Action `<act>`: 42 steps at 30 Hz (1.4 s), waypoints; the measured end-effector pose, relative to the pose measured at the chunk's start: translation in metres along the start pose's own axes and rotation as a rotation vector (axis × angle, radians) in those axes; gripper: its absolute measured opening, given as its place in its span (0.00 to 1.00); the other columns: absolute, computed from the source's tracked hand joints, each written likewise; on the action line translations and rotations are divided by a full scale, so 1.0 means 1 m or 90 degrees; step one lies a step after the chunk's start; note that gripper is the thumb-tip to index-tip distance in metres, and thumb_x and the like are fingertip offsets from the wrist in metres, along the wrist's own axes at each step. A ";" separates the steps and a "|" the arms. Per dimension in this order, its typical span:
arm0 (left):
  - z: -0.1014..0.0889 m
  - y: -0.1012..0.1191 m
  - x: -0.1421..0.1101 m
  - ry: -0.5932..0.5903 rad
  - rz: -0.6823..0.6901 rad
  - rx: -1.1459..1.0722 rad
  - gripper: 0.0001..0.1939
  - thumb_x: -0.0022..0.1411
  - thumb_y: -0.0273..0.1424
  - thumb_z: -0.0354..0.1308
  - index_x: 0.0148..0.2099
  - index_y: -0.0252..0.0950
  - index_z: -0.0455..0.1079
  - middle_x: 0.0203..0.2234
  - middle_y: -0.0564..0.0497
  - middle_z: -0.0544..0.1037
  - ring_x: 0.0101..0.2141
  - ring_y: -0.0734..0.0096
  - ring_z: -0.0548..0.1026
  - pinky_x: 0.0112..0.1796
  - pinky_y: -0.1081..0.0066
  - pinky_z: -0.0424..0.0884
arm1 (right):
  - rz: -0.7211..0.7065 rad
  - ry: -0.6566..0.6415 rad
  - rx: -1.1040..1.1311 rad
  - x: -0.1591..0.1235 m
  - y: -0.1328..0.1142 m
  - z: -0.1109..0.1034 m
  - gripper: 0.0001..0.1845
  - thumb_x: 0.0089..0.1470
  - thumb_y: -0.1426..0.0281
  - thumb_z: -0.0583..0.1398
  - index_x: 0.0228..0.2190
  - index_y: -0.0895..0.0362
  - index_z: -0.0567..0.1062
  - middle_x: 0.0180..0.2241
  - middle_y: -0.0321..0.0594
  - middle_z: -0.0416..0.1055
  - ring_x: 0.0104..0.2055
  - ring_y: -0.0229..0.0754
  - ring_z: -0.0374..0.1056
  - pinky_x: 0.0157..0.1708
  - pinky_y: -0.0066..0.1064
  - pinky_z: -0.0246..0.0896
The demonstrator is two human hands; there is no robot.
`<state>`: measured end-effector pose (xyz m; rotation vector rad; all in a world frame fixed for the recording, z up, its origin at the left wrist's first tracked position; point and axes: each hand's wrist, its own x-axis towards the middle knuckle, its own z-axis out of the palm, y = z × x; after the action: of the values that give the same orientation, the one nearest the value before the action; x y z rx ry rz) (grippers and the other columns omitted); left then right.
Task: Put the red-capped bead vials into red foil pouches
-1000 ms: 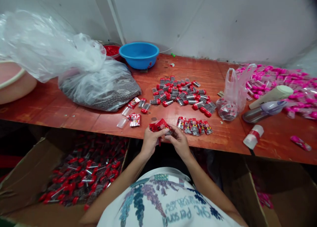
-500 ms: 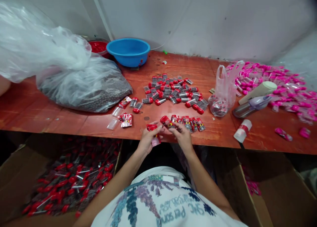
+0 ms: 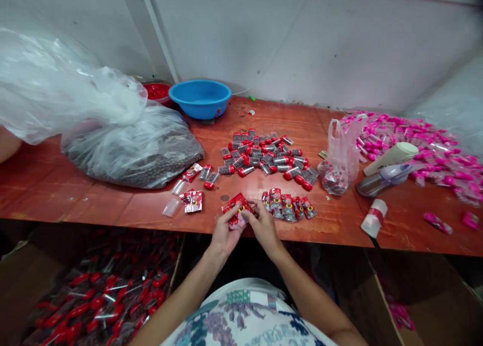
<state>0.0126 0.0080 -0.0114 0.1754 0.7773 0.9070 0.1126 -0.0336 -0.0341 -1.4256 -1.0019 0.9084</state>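
Near the front edge of the table, my left hand (image 3: 223, 231) grips a few red printed packets (image 3: 238, 205). My right hand (image 3: 264, 227) is closed at their right edge, fingertips pinching there; exactly what it has hold of is partly hidden. Just right of it lies a row of red printed packets with dark contents (image 3: 287, 207). Beyond my hands spreads a pile of small clear containers with red caps (image 3: 260, 154), filled with something dark. More red and white packets (image 3: 193, 201) and a clear sleeve (image 3: 171, 207) lie to the left.
A big clear bag of dark pellets (image 3: 151, 154) sits at left, with a blue basin (image 3: 199, 100) behind. At right stand a small plastic bag (image 3: 335, 177), a bottle (image 3: 381, 179) and many pink pieces (image 3: 433, 144). Boxes below hold red-capped pieces (image 3: 101, 290) and pink pieces (image 3: 402, 313).
My right hand has let go of a red packet, which now lies at the left of the row, and moved back to the packets in my left hand. The view has tilted up slightly.
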 end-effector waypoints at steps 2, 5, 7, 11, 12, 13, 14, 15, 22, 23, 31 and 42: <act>-0.003 -0.001 -0.003 -0.007 0.027 -0.044 0.05 0.50 0.23 0.60 0.32 0.32 0.75 0.30 0.45 0.80 0.33 0.67 0.78 0.39 0.68 0.75 | 0.030 0.006 0.037 0.008 0.001 0.004 0.15 0.51 0.66 0.60 0.42 0.54 0.71 0.34 0.36 0.75 0.34 0.40 0.71 0.33 0.29 0.66; -0.006 -0.002 -0.005 -0.047 0.056 -0.059 0.04 0.48 0.24 0.62 0.31 0.31 0.75 0.30 0.46 0.79 0.34 0.66 0.77 0.41 0.66 0.73 | 0.052 0.017 0.017 0.016 0.001 0.009 0.10 0.49 0.66 0.61 0.35 0.55 0.71 0.28 0.34 0.73 0.29 0.39 0.69 0.29 0.28 0.64; -0.008 -0.003 -0.004 -0.050 0.088 -0.016 0.06 0.48 0.24 0.64 0.32 0.30 0.75 0.28 0.47 0.79 0.32 0.70 0.76 0.39 0.70 0.72 | 0.035 0.014 -0.036 0.018 0.000 0.010 0.07 0.50 0.66 0.60 0.31 0.55 0.72 0.27 0.33 0.71 0.28 0.38 0.68 0.30 0.27 0.63; -0.010 0.002 0.003 -0.001 0.151 0.085 0.11 0.46 0.26 0.67 0.35 0.29 0.75 0.26 0.48 0.79 0.29 0.70 0.77 0.35 0.71 0.72 | -0.049 0.006 -0.184 0.022 -0.005 0.007 0.05 0.50 0.67 0.60 0.27 0.55 0.75 0.30 0.35 0.68 0.31 0.37 0.65 0.33 0.28 0.60; -0.011 0.003 0.005 0.007 0.160 0.094 0.11 0.46 0.27 0.68 0.35 0.29 0.75 0.26 0.48 0.79 0.29 0.69 0.77 0.35 0.70 0.72 | -0.062 0.000 -0.202 0.024 -0.006 0.007 0.06 0.51 0.67 0.60 0.27 0.54 0.76 0.31 0.35 0.68 0.31 0.37 0.65 0.33 0.28 0.60; -0.012 0.005 0.006 0.014 0.170 0.097 0.12 0.45 0.27 0.68 0.34 0.29 0.75 0.26 0.48 0.79 0.29 0.69 0.77 0.35 0.70 0.72 | -0.071 -0.009 -0.209 0.026 -0.007 0.007 0.06 0.52 0.68 0.59 0.29 0.54 0.77 0.31 0.36 0.68 0.32 0.38 0.65 0.34 0.28 0.60; -0.013 0.007 0.007 0.024 0.181 0.096 0.12 0.44 0.28 0.69 0.34 0.29 0.75 0.27 0.47 0.79 0.29 0.68 0.77 0.35 0.69 0.73 | -0.074 -0.018 -0.210 0.028 -0.008 0.007 0.07 0.53 0.68 0.59 0.32 0.54 0.78 0.31 0.36 0.69 0.32 0.38 0.66 0.34 0.28 0.61; -0.014 0.009 0.008 0.030 0.188 0.095 0.13 0.44 0.28 0.69 0.34 0.30 0.75 0.28 0.47 0.80 0.29 0.68 0.78 0.35 0.69 0.73 | -0.074 -0.025 -0.212 0.029 -0.009 0.008 0.09 0.53 0.68 0.58 0.35 0.53 0.78 0.31 0.36 0.70 0.32 0.38 0.67 0.34 0.28 0.61; -0.027 0.027 0.016 0.068 0.148 0.102 0.13 0.41 0.24 0.69 0.34 0.29 0.75 0.25 0.47 0.79 0.26 0.69 0.77 0.31 0.68 0.75 | -0.099 -0.157 -0.356 0.047 -0.019 0.010 0.15 0.59 0.67 0.54 0.47 0.50 0.70 0.31 0.33 0.76 0.31 0.39 0.71 0.32 0.28 0.61; -0.028 0.031 0.016 0.078 0.144 0.083 0.13 0.42 0.23 0.69 0.33 0.30 0.74 0.26 0.48 0.79 0.26 0.68 0.77 0.32 0.67 0.76 | -0.114 -0.181 -0.401 0.055 -0.020 0.008 0.14 0.60 0.67 0.53 0.47 0.50 0.71 0.31 0.34 0.76 0.32 0.40 0.71 0.33 0.28 0.60; -0.035 0.056 0.015 0.142 0.058 0.001 0.05 0.51 0.17 0.57 0.26 0.27 0.72 0.21 0.47 0.77 0.25 0.69 0.76 0.31 0.66 0.77 | -0.235 -0.151 -0.822 0.133 -0.010 0.008 0.19 0.60 0.78 0.48 0.50 0.62 0.68 0.50 0.55 0.68 0.48 0.49 0.62 0.46 0.37 0.54; -0.032 0.064 0.010 0.135 0.007 -0.050 0.07 0.56 0.17 0.57 0.27 0.29 0.70 0.20 0.49 0.76 0.21 0.74 0.75 0.28 0.73 0.75 | -0.299 -0.285 -0.691 0.066 0.003 0.015 0.14 0.60 0.73 0.52 0.45 0.58 0.72 0.41 0.48 0.69 0.45 0.48 0.62 0.46 0.36 0.56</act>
<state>-0.0461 0.0497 -0.0106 0.0150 0.9358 0.9749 0.1217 0.0333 -0.0383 -1.7213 -2.2738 0.2887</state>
